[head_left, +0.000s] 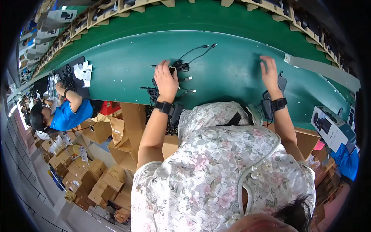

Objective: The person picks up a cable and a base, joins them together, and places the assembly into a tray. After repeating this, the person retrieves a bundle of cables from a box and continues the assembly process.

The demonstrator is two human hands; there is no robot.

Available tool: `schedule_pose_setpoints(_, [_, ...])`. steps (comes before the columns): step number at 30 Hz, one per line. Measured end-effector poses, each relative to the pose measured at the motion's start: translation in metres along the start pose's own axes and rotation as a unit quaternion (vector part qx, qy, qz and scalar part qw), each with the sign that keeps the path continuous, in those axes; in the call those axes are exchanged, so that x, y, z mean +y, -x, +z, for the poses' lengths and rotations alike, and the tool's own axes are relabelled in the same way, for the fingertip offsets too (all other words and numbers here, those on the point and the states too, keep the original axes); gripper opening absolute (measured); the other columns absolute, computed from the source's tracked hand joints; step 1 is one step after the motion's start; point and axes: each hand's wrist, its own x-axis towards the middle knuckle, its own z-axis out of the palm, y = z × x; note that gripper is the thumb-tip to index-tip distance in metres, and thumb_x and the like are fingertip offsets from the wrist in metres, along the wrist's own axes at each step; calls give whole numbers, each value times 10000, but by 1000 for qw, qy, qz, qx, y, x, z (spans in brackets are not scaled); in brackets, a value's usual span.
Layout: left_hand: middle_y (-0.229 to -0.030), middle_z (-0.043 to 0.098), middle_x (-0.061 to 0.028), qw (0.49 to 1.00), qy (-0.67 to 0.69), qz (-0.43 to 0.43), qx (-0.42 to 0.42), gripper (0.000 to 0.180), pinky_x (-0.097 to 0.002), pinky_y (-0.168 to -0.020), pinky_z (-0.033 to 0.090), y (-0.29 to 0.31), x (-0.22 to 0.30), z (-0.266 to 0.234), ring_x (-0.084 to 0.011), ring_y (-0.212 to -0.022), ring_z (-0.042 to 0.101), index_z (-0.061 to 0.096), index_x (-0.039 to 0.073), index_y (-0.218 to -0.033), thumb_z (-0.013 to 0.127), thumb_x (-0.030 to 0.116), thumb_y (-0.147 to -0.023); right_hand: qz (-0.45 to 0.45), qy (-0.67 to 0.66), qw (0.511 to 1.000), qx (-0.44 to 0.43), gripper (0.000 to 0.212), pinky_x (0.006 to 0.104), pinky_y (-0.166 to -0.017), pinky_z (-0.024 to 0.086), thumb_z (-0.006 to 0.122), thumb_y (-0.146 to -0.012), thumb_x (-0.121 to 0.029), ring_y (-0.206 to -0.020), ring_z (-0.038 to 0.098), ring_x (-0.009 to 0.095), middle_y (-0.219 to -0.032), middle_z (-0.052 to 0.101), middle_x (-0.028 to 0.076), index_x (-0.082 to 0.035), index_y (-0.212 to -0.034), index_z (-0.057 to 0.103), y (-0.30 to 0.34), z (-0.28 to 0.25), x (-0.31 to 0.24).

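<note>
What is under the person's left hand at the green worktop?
Black cables show around the left hand, some beyond it and some beside its wrist, over the green worktop. Whatever lies directly beneath the palm is covered and cannot be seen.

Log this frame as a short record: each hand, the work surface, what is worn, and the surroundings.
left hand: over coiled black cables; grip hidden
right hand: open, fingers apart, no held thing visible; a dark rectangular device beside it
surface: smooth green worktop
worn: black wristbands on both wrists
far left: co-worker in a blue shirt; white paper pieces
far right: white-and-dark printed carton
lower left: brown cardboard boxes
</note>
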Motion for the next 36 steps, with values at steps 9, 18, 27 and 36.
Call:
schedule_pose_setpoints(9, [-980, 538, -107, 967, -73, -75, -235, 306, -433, -823, 361, -32, -17, 26, -298, -928, 495, 539, 88, -937, 674, 243, -710, -2, -52, 985, -164, 169, 341, -745, 446, 488, -850, -80, -857, 552, 311, -926, 564, 127, -58, -1000, 564, 6, 7, -47])
schedule_pose_setpoints(18, [-808, 589, -74, 991, -13, 109, -80, 340, -374, -693, 338, -67, 84, 29, -258, -793, 556, 538, 86, -921, 678, 309, -706, 249, -461, 823, -221, 290, 272, -717, 452, 495, -896, -271, -815, 560, 139, -903, 597, 64, -8, -1004, 553, -33, 45, -83])
schedule_pose_setpoints(27, [-888, 575, -104, 943, 229, 166, -176, 293, -368, -730, 349, -53, 127, 45, -280, -852, 539, 530, 41, -986, 629, 125, -723, 251, -444, 835, -206, 346, 237, -704, 432, 515, -886, -318, -771, 517, 88, -863, 591, 27, -3, -1025, 551, -51, 30, -81])
schedule_pose_setpoints(36, [-959, 567, -133, 939, 261, 198, -101, 375, -415, -822, 364, -59, 129, 29, -294, -916, 527, 510, 29, -1071, 618, 56, -714, 202, -482, 849, -79, 263, 248, -681, 439, 509, -894, -242, -743, 542, 101, -827, 602, 31, 0, -974, 575, -56, 25, -89])
